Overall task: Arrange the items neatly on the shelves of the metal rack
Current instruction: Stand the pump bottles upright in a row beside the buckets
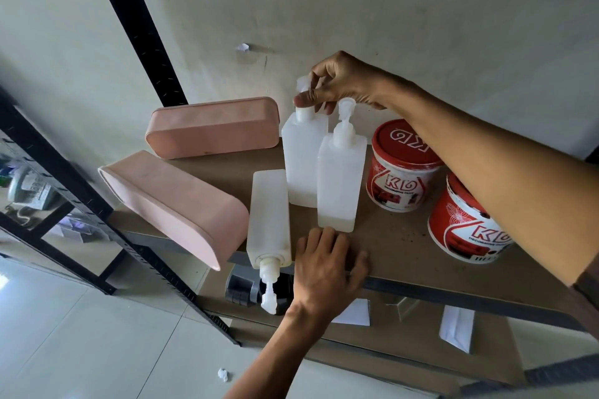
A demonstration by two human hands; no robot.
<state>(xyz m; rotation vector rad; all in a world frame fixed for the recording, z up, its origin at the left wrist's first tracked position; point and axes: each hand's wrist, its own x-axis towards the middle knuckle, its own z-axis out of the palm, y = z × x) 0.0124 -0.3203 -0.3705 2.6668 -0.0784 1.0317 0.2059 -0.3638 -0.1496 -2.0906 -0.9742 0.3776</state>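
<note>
Up top, the right hand point(340, 84) pinches the pump head of the rear pump bottle point(303, 159) between thumb and curled fingers; the left hand point(327, 266) lies flat, fingers spread, on the front edge of the shelf board point(405, 253), holding nothing; the front pump bottle point(338, 185) stands upright against the rear one; the lying bottle point(269, 217) rests on its side, pump overhanging the edge; the rear pink bin point(212, 128) and near pink bin point(175, 204) sit to the left; the rear paint tub point(402, 168) and near paint tub point(463, 227) stand to the right.

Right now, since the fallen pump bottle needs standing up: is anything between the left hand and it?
Nothing visible. The left hand rests on the shelf at its front edge, right beside the lying pump bottle, with only a narrow gap between them.
</note>
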